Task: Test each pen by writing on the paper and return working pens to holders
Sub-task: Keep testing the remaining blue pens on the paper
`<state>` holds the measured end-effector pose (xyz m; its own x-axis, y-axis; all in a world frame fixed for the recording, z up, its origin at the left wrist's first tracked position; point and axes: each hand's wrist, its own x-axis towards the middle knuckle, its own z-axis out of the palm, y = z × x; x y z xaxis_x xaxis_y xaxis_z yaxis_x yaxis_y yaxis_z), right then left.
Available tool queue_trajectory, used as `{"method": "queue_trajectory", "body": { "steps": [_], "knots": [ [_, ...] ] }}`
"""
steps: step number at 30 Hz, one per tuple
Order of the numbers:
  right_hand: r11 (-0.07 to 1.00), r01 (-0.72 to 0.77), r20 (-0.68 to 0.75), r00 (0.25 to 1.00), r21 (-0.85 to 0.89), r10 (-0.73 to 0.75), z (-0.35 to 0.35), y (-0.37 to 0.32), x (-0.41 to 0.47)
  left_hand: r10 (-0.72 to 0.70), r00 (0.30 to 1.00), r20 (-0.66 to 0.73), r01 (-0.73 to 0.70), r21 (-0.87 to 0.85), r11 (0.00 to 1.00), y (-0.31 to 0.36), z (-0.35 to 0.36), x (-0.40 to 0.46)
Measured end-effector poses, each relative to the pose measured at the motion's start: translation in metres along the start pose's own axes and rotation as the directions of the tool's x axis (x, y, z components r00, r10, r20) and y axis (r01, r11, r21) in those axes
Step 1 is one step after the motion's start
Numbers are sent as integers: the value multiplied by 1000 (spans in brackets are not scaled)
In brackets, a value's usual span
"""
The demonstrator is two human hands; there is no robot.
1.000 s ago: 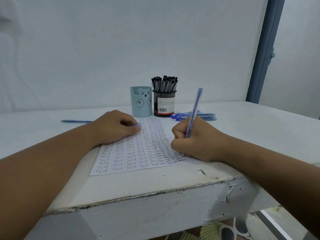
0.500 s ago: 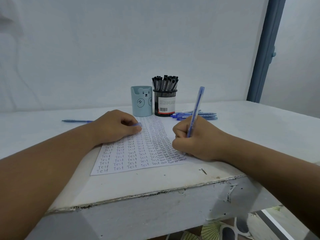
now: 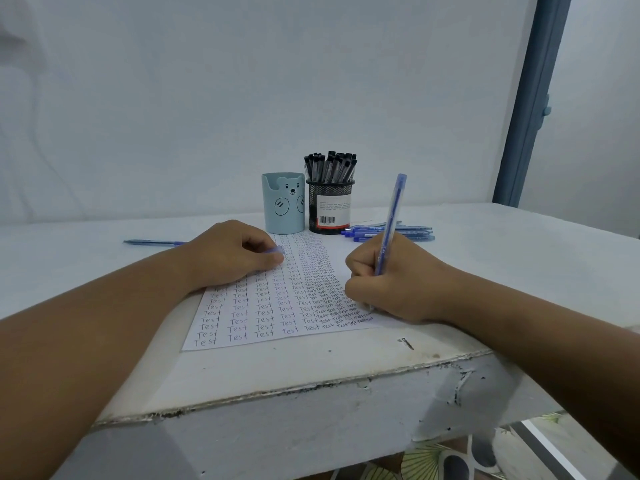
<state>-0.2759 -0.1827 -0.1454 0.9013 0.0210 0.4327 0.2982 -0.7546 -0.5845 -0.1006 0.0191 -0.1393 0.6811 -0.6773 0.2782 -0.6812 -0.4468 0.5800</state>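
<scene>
Paper [image 3: 277, 306] is pinned by the left hand [image 3: 235, 254], fingers curled round a cap [image 3: 277, 250], while right hand [image 3: 391, 282] fingers grip the pen [image 3: 391, 220] to write.

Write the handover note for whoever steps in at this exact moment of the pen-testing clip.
Right hand grips a translucent blue ballpoint pen, tip down at the right edge of the white paper sheet.
Left hand rests on the sheet and pinches a small blue pen cap.
Done: sheet nearly full of "Test" columns; black mesh holder packed with black-capped pens.
Left: finish this pen, cap it, put it in a holder; test the pile of blue pens right of the holders. Pale blue bear-face holder shows no pens; one blue pen lies far left.
</scene>
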Motion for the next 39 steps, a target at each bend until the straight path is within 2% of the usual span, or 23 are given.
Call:
{"method": "queue_trajectory", "body": {
  "steps": [4, 11, 12, 14, 16, 18, 21, 25, 29, 32, 39],
  "knots": [
    [999, -24, 17, 1000, 37, 23, 1, 0, 1, 6, 1000, 5, -6, -5, 1000, -1, -1, 0],
    [999, -51, 27, 998, 7, 51, 0, -2, 0, 18, 1000, 4, -18, -9, 1000, -2, 0, 0],
    [997, -70, 16, 997, 39, 69, -1, -2, 1, 19, 1000, 4, -19, -11, 1000, -3, 0, 1],
    [965, -131, -17, 990, 225, 139, -2, -2, 2, 27, 1000, 4, -27, -4, 1000, -1, 0, 0],
    [885, -180, -7, 979, 429, 202, -4, -2, 4, 48, 999, -7, -48, 8, 999, 0, 0, 0],
    [824, -210, 22, 972, 527, 233, -5, -3, 8, 67, 997, -41, -66, 22, 998, 2, 1, 0],
    [842, -223, -9, 965, 492, 261, -10, -7, 17, 117, 989, -89, -113, 49, 992, 4, 4, 1],
    [865, -155, -99, 968, 477, 229, -15, -19, 40, 177, 980, -95, -173, 49, 984, 10, 8, 2],
    [919, -68, -220, 962, 388, 164, -6, -25, 65, 186, 972, -142, -184, 24, 983, 12, 11, 3],
    [922, 9, -261, 960, 387, 100, 6, -19, 74, 153, 972, -180, -157, -7, 988, 13, 11, 2],
    [877, -66, -323, 914, 475, 244, 20, -2, 72, 194, 962, -190, -195, 14, 981, 14, 10, 1]
  ]
}}
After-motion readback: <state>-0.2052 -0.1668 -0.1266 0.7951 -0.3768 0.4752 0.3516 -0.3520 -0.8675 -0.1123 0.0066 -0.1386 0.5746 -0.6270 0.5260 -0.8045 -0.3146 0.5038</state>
